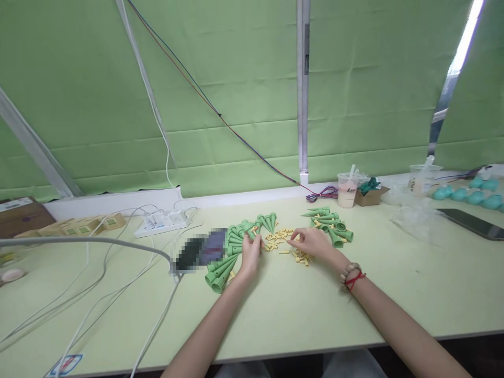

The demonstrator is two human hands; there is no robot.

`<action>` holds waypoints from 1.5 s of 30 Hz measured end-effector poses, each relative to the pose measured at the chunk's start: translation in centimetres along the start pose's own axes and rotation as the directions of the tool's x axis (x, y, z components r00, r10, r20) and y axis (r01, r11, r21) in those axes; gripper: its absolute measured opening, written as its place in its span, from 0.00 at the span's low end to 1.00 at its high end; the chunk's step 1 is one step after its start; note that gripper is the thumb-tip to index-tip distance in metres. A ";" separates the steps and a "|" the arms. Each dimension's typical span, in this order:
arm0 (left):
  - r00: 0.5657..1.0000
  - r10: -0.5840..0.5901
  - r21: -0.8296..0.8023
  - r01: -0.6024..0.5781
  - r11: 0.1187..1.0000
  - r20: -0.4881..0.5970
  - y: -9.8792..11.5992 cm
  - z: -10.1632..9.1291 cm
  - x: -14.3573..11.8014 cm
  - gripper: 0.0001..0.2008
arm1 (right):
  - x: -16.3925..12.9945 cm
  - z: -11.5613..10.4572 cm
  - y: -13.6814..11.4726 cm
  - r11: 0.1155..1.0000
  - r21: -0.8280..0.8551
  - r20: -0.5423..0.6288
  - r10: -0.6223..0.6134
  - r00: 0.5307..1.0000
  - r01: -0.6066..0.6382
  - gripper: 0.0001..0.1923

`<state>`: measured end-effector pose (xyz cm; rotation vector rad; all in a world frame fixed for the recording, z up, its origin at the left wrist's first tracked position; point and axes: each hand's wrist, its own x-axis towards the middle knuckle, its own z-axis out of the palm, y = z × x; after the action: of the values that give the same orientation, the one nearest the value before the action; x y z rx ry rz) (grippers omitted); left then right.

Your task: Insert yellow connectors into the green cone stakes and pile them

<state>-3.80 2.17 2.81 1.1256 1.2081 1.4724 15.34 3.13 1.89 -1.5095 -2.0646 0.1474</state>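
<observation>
My left hand (pixel 250 253) grips a green plastic cone (pixel 249 231) at the right edge of a fan-shaped row of green cones (pixel 222 269) lying on the light green table (pixel 299 310). My right hand (pixel 311 242) rests over a scatter of small yellow plastic pieces (pixel 277 237), its fingertips pinched at one of them; whether it holds the piece I cannot tell for sure. A second heap of green cones (pixel 329 226) lies just beyond my right wrist, which wears a bead bracelet and a red string.
A power strip (pixel 162 222) with white cables lies at left, next to a blurred dark object (pixel 201 251). A pink drink cup (pixel 347 190), a small cardboard box (pixel 370 195), a clear cup (pixel 422 179), teal bulbs (pixel 472 193) and a dark phone (pixel 471 222) stand at right.
</observation>
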 end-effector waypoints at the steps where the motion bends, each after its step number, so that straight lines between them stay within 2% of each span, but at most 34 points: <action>1: 1.000 -0.007 -0.012 0.007 1.000 0.016 0.1 0.0 -0.2 0.22 | 0.0 -0.1 0.0 1.000 -0.004 -0.004 0.020 1.000 -0.020 0.14; 4: 0.988 -0.079 -0.032 0.084 0.996 0.129 0.1 0.2 -0.9 0.31 | 0.1 0.8 0.3 1.000 -0.004 -0.043 0.000 0.999 -0.001 0.12; 6: 0.945 -0.176 -0.035 0.193 0.981 0.275 -0.1 0.4 -1.4 0.30 | 0.1 1.9 0.3 0.996 -0.009 -0.052 -0.087 0.995 0.086 0.14; 7: 0.898 -0.240 -0.035 0.271 0.962 0.370 -0.2 0.6 -1.6 0.28 | 0.1 2.4 0.3 0.991 -0.017 -0.048 -0.133 0.990 0.133 0.16; 10: 0.683 -0.387 -0.001 0.494 0.870 0.619 -0.3 0.8 -2.0 0.24 | 0.1 3.5 0.0 0.978 -0.047 0.029 -0.203 0.979 0.205 0.15; 11: 0.636 -0.399 0.006 0.527 0.850 0.661 -0.3 0.8 -2.1 0.26 | 0.1 3.7 -0.1 0.976 -0.051 0.058 -0.208 0.976 0.211 0.15; 12: 0.615 -0.394 -0.001 0.540 0.842 0.683 -0.2 0.8 -2.1 0.28 | 0.1 3.7 -0.2 0.975 -0.052 0.077 -0.210 0.975 0.215 0.15; 15: 0.626 -0.340 -0.058 0.526 0.848 0.701 0.0 0.8 -1.9 0.32 | 0.2 3.4 -0.1 0.977 -0.058 0.075 -0.199 0.977 0.203 0.15; 17: 0.658 -0.331 -0.101 0.528 0.843 0.676 -0.1 0.7 -1.7 0.34 | 0.4 3.3 0.0 0.980 -0.081 0.051 -0.177 0.983 0.181 0.14; 21: 0.756 -0.292 -0.138 0.448 0.883 0.586 -0.6 0.6 -1.3 0.27 | 0.4 3.5 0.2 0.994 -0.037 -0.077 -0.102 0.992 0.099 0.11; 24: 0.788 -0.253 -0.115 0.377 0.919 0.561 -1.0 0.5 -1.1 0.24 | 0.3 3.9 0.1 0.993 0.014 -0.126 -0.114 0.985 0.116 0.14; 26: 0.802 -0.250 -0.104 0.359 0.927 0.542 -1.1 0.5 -1.1 0.23 | 0.1 4.0 0.0 0.991 0.006 -0.088 -0.133 0.987 0.134 0.15; 29: 0.817 -0.257 -0.116 0.364 0.924 0.516 -1.0 0.5 -1.0 0.22 | 0.1 4.0 -0.1 0.996 -0.023 -0.035 -0.086 0.996 0.086 0.14; 32: 0.831 -0.271 -0.129 0.375 0.918 0.486 -1.0 0.4 -0.9 0.21 | 0.1 3.9 -0.2 0.999 -0.020 -0.054 -0.029 0.998 0.028 0.12; 37: 0.820 -0.267 -0.103 0.365 0.925 0.507 -1.1 0.3 -0.9 0.19 | 0.2 4.2 -0.2 0.993 0.044 -0.033 -0.108 0.994 0.110 0.12; 40: 0.819 -0.254 -0.128 0.366 0.922 0.515 -1.4 0.3 -0.7 0.17 | 0.1 4.3 -0.2 0.993 0.069 -0.026 -0.090 0.996 0.092 0.11; 43: 0.850 -0.248 -0.150 0.352 0.924 0.465 -1.5 0.4 -0.6 0.17 | 0.1 4.4 -0.1 0.994 0.099 -0.060 -0.046 0.997 0.052 0.10; 45: 0.878 -0.252 -0.160 0.340 0.927 0.408 -1.3 0.5 -0.5 0.18 | 0.3 4.4 0.1 0.986 0.160 -0.142 -0.030 0.989 0.052 0.13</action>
<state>-3.13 1.89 1.48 0.9621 0.8680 1.0623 13.16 4.51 -1.69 -1.3395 -1.9229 0.1851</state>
